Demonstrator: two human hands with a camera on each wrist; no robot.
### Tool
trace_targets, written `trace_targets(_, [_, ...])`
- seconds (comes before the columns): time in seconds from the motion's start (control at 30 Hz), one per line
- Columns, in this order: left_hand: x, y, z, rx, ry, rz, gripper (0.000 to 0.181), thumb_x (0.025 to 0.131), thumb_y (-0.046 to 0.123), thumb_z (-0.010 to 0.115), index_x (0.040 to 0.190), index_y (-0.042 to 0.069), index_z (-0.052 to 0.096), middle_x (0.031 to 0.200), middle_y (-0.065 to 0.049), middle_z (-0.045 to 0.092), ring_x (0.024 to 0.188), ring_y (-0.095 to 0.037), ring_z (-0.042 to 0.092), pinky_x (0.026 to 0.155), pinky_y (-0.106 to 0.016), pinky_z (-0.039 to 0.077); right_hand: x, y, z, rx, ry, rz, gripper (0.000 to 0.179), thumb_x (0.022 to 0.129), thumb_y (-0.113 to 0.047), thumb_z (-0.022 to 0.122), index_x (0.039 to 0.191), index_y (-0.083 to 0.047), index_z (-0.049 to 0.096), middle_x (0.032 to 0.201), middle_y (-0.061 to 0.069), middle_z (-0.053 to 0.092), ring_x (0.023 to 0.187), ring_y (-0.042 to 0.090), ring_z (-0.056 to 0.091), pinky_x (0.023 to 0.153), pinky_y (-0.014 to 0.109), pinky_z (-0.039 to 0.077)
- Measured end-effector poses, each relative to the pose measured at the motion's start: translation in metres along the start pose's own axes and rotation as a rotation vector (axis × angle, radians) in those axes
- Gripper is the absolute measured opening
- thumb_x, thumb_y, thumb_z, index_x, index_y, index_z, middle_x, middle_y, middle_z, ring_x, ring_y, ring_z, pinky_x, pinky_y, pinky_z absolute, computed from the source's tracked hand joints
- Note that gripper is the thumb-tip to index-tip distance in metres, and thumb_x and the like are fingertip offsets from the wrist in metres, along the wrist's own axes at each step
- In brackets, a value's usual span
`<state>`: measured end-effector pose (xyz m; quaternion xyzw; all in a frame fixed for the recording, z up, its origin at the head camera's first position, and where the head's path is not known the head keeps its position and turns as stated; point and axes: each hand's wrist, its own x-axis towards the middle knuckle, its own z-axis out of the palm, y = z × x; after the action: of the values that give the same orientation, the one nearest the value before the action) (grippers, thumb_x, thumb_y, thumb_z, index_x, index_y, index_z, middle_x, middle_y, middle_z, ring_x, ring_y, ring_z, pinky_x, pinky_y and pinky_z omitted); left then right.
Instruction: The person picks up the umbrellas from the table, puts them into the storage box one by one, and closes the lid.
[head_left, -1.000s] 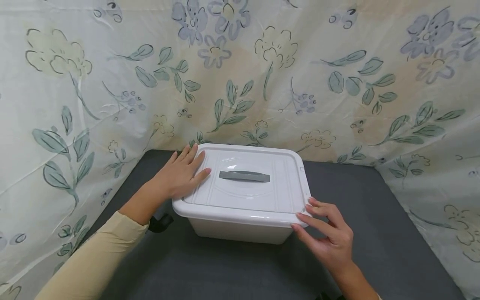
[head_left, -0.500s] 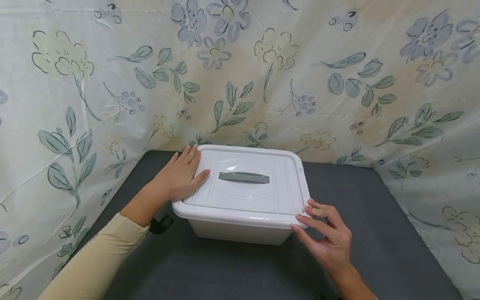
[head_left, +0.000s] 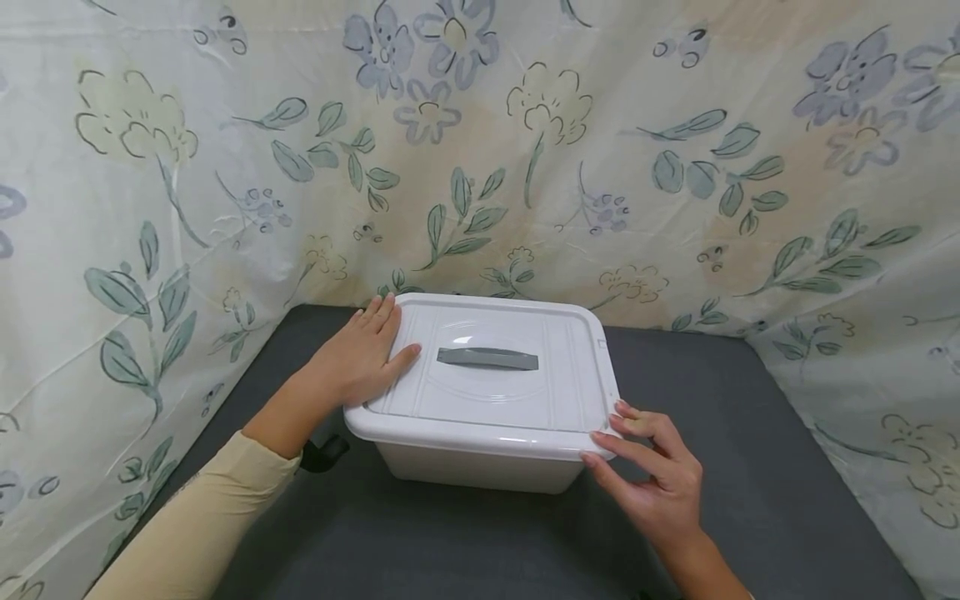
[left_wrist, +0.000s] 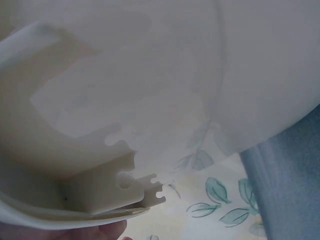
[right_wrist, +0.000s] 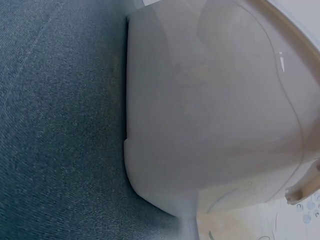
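Note:
In the head view, a white plastic storage box (head_left: 480,467) stands on a dark grey surface. On top of it sits a white lid (head_left: 487,408) with a grey handle (head_left: 487,358) at its middle. My left hand (head_left: 360,354) rests flat on the lid's left edge, its fingers together and the thumb pointing inward. With its fingertips, my right hand (head_left: 660,475) touches the lid's rim at the near right corner, thumb at the front edge. Close up, the left wrist view shows the box side (left_wrist: 150,75) and fingers (left_wrist: 85,233) along the rim. The box's inside is hidden.
The dark grey surface (head_left: 712,417) extends around the box on all sides. Floral-patterned cloth (head_left: 480,167) hangs behind it and at both sides. A black strap-like piece (head_left: 324,454) sits at the left wrist, near the box's left side.
Both hands keep almost the same places on the lid. The whole head view has shifted down slightly; the box itself has not visibly moved.

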<state>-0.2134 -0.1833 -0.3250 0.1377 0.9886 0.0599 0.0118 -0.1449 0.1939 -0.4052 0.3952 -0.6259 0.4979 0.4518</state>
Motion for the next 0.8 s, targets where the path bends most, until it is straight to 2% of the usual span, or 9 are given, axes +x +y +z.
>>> trace_targets(0.33, [0.0025,0.0002,-0.0035,-0.012,0.001,0.007,0.085,0.106,0.055,0.034,0.162,-0.004,0.007,0.172,-0.019,-0.003,0.16,-0.037,-0.001,0.129,-0.054,0.008,0.0055,-0.001,0.0012,0.008,0.011,-0.003,0.028,0.082,-0.015,0.087,0.088,0.011,0.078,0.096,0.024,0.066,0.117,0.024,0.068,0.108,0.03,0.051])
trace_targets(0.8, [0.0023,-0.0011,-0.0003,-0.016,-0.007,0.004,0.083,0.107,0.053,0.034,0.162,-0.004,0.008,0.172,-0.019,-0.003,0.16,-0.037,0.0,0.13,-0.053,0.009,0.0024,-0.0012,0.0025,-0.007,0.012,0.016,0.028,0.082,-0.016,0.087,0.088,0.01,0.078,0.095,0.023,0.066,0.117,0.023,0.068,0.107,0.029,0.051])
